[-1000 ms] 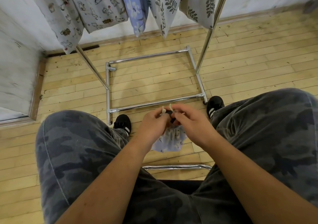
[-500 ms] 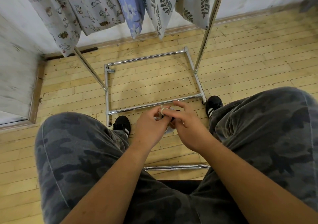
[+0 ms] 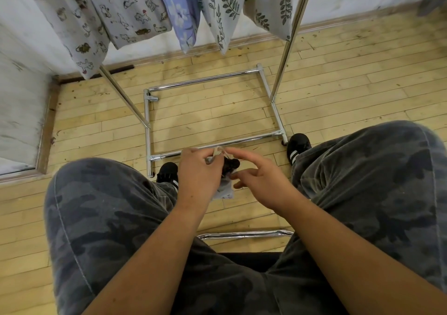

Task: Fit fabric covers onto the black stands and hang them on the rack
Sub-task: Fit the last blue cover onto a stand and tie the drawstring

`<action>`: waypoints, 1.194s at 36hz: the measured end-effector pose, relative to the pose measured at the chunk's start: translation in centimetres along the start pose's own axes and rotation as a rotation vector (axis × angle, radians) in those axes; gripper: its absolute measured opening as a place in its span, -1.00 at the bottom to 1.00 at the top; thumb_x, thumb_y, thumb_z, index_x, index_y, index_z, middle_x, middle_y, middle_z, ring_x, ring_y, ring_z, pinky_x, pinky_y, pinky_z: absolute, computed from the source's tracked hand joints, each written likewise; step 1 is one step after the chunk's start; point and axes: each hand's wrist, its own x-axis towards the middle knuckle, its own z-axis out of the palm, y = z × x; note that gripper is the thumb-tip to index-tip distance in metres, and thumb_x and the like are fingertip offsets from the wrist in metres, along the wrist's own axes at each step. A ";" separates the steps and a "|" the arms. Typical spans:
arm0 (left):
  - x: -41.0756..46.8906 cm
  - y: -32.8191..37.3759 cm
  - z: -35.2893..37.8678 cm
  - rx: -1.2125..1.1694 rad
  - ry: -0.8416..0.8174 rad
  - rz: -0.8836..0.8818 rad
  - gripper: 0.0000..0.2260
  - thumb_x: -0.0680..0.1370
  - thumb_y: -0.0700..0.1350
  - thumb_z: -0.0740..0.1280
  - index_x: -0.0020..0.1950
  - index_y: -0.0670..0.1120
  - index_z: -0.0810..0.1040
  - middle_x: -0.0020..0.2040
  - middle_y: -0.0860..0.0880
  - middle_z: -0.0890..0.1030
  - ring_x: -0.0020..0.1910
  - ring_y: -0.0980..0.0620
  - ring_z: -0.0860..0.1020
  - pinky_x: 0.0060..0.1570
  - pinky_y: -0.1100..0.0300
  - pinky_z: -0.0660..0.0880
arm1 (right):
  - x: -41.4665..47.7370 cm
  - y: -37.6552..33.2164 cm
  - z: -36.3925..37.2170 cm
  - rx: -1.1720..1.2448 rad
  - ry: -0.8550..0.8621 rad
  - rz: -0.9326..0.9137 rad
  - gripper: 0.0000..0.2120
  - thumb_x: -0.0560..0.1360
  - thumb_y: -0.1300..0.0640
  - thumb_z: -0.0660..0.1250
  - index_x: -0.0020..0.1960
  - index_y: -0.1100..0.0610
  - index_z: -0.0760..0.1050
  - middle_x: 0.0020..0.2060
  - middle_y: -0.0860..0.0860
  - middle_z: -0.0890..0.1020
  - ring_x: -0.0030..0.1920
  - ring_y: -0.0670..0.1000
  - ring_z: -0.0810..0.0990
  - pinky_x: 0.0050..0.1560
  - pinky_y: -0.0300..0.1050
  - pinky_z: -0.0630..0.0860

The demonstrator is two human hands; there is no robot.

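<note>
Left hand (image 3: 198,174): fingers curled, thumb and forefinger pinching a pale loop (image 3: 219,151) at the top of the bundle. The black stand (image 3: 231,165) sits right against the fingertips, and the fabric cover (image 3: 224,191) hangs below it, mostly hidden behind the palm.

Right hand (image 3: 262,181): released, fingers spread. The index finger is nearly straight and points at the loop; cannot tell if the tip touches it. The other fingers are loosely bent with their tips just beside the stand and cover, gripping nothing that shows.

The bundle is held in the air between the knees, above the wooden floor (image 3: 362,84) and in front of the rack (image 3: 287,48). Three finished covers hang from the rack at the top: a cat-print cover (image 3: 116,12), a blue flowered cover (image 3: 179,12) and a leaf-print cover (image 3: 222,7).

Versus 0.5 s ago: the right hand was closed in on the bundle against the left; now it has opened and drawn off to the right, so the stand is exposed. The left pinch is unchanged. Versus 1.0 s ago: much less of the cover shows below the hands.
</note>
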 end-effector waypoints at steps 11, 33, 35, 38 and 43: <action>-0.7 1.3 -0.8 0.218 -0.028 0.085 -0.84 0.63 0.02 0.32 -0.06 0.03 0.66 -0.02 0.00 0.43 -0.21 0.14 0.49 -0.25 0.34 0.39 | 0.6 1.3 0.2 -0.080 0.025 0.046 -0.60 0.68 0.06 0.29 0.40 -0.36 0.41 0.27 -0.21 0.56 0.02 -0.06 0.70 -0.03 -0.10 0.70; -1.1 1.8 -0.3 0.259 -0.161 0.168 -0.79 0.60 0.01 0.31 -0.21 0.02 0.60 -0.16 0.09 0.54 -0.11 0.13 0.49 -0.12 0.21 0.43 | 0.6 2.1 0.4 -0.068 -0.047 0.023 -0.74 0.68 0.08 0.29 0.32 -0.15 0.53 0.10 -0.36 0.59 0.08 -0.47 0.53 0.01 -0.52 0.45; -1.2 2.1 -0.5 0.156 -0.231 0.090 -0.79 0.60 -0.02 0.28 -0.22 0.00 0.57 -0.27 0.08 0.55 -0.27 0.15 0.50 -0.29 0.29 0.45 | 0.8 2.0 0.5 -0.044 -0.057 0.062 -0.73 0.69 0.09 0.26 0.35 -0.12 0.55 0.14 -0.23 0.65 0.15 -0.30 0.59 0.16 -0.33 0.52; -1.4 2.5 -0.9 -0.008 -0.284 -0.057 -0.77 0.61 -0.07 0.25 -0.22 -0.07 0.54 -0.47 0.14 0.44 -0.48 0.15 0.35 -0.49 0.36 0.30 | 0.9 2.0 0.5 -0.035 -0.068 0.084 -0.73 0.68 0.14 0.24 0.31 -0.07 0.58 0.15 -0.11 0.67 0.20 -0.12 0.61 0.29 -0.08 0.54; -1.5 3.6 -1.7 -0.191 -0.274 -0.161 -0.73 0.57 -0.12 0.24 -0.29 -0.20 0.53 -0.37 -0.02 0.50 -0.35 0.09 0.42 -0.21 0.13 0.41 | 0.9 1.8 0.4 -0.005 -0.078 0.093 -0.80 0.65 0.09 0.27 0.20 -0.08 0.61 0.08 -0.09 0.68 0.15 -0.08 0.63 0.20 -0.09 0.55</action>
